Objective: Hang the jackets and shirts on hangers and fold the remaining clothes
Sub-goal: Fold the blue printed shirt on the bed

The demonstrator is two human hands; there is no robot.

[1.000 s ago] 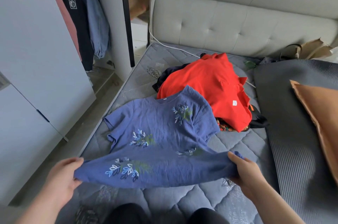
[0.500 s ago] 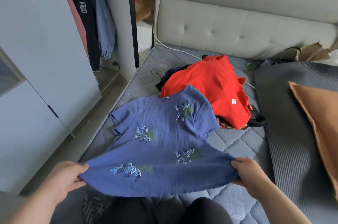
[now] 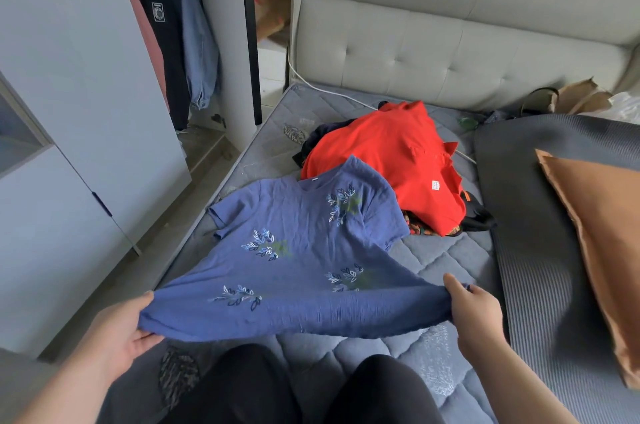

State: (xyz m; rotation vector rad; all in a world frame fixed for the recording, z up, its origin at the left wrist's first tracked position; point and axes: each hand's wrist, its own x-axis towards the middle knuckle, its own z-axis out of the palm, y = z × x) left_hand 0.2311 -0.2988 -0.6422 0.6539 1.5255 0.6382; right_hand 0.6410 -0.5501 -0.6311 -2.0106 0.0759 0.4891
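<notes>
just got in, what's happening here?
A person on the mattress grips the hem of a blue top, left hand at one corner, right hand at the other, with the top spread out ahead of them. Behind it a red shirt lies atop a pile of clothes, not yet sorted. A few garments hang in the wardrobe.

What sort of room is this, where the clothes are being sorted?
Most likely a bedroom: a quilted mattress lies against a padded headboard, a wardrobe with hanging clothes stands beside it, and the left hand and right hand hold a blue shirt.
</notes>
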